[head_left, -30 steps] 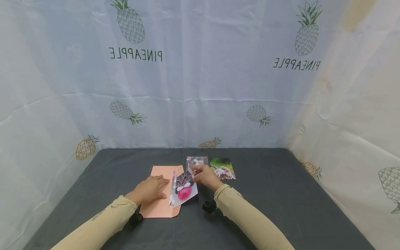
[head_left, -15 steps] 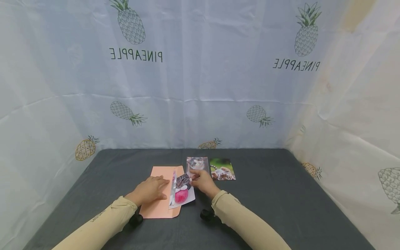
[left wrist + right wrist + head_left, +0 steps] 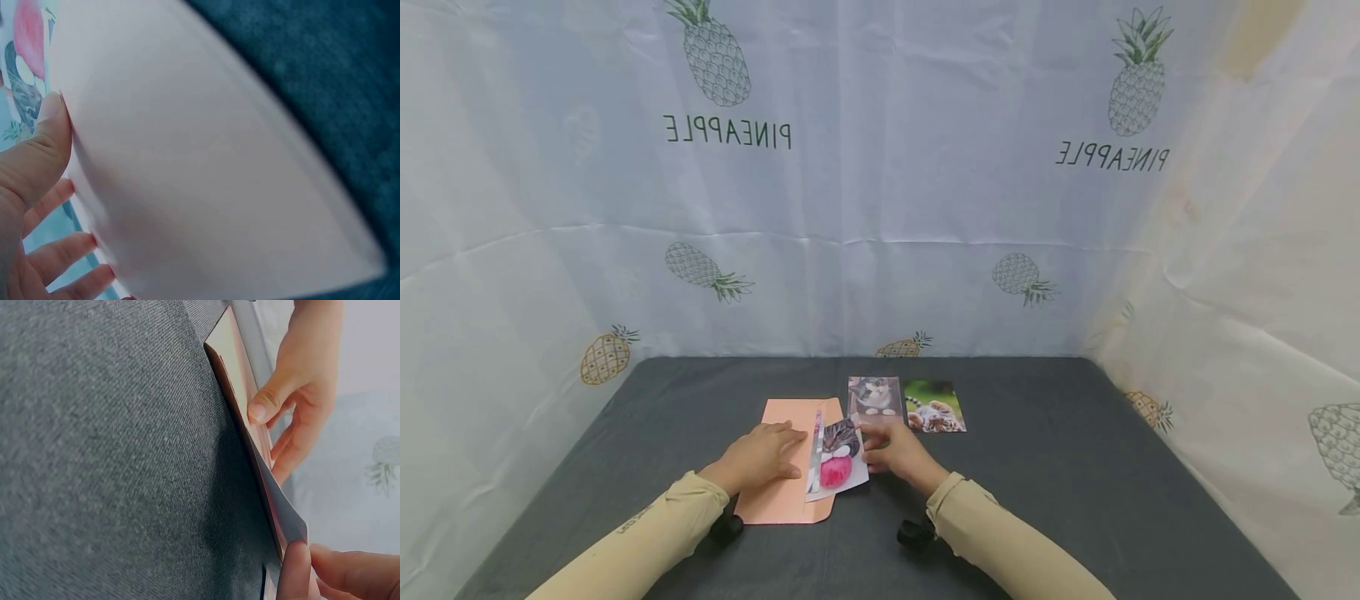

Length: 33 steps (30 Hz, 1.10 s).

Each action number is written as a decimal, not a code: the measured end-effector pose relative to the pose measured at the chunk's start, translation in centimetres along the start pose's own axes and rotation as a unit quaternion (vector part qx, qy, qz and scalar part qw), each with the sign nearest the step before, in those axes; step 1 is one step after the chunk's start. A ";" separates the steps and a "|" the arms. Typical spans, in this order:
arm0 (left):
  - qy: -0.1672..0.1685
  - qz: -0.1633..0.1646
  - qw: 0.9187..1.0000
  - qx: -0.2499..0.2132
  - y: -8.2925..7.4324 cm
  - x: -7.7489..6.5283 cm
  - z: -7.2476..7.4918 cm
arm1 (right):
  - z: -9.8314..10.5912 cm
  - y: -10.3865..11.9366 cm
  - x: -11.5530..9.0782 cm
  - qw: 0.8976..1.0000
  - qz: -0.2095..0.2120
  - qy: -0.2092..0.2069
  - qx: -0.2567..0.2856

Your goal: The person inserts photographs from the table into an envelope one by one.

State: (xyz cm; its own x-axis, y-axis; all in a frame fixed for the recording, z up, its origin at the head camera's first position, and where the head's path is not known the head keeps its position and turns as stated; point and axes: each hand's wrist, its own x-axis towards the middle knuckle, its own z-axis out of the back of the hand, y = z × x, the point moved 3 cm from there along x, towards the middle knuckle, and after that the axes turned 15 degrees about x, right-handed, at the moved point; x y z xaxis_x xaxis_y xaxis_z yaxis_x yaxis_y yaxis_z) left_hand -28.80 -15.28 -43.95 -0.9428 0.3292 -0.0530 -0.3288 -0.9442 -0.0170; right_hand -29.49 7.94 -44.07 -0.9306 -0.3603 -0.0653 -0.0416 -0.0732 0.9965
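A peach-pink envelope [image 3: 786, 492] lies on the dark cloth with its opening to the right. My left hand [image 3: 758, 454] rests on it, fingers spread and fingertips touching its face in the left wrist view. A photo of a striped cat with a pink ball [image 3: 837, 468] lies slightly askew, its left part inside the envelope's opening and its right part outside. My right hand [image 3: 898, 450] is at the photo's right edge. In the right wrist view, thumb [image 3: 295, 565] and fingers pinch the raised corner of the photo [image 3: 289, 520].
Behind the right hand lie a photo of a grey-and-white cat [image 3: 874, 396] and, beside it, a photo of a tiger cub [image 3: 935, 407]. A pineapple-print curtain [image 3: 880, 183] borders the dark tabletop [image 3: 1037, 467]. Black wrist-worn devices [image 3: 916, 535] hang under the sleeves.
The cat-and-ball photo has moved left, further into the envelope, and turned straighter. My right hand has shifted down along its right edge. The left hand has stayed in place.
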 end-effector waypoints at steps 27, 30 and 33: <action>0.011 0.015 1.000 -0.008 0.0 0.1 -0.2 | -2.6 0.6 0.1 0.999 0.007 0.005 -0.032; 0.007 0.012 1.000 -0.007 0.0 0.2 -0.2 | -3.0 1.0 0.4 0.999 0.005 0.003 -0.045; 0.006 0.009 1.000 -0.009 0.0 0.2 -0.2 | -3.3 1.1 0.8 0.998 0.003 -0.002 -0.064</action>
State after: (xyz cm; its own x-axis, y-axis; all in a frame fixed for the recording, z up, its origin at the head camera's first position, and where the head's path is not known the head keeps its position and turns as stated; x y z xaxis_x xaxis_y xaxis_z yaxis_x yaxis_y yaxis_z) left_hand -29.04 -15.25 -44.18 -0.9480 0.3116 -0.0655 -0.3099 -0.9501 -0.0341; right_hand -29.11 4.51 -43.18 -0.9324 -0.3567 -0.0581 0.0111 -0.1887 0.9820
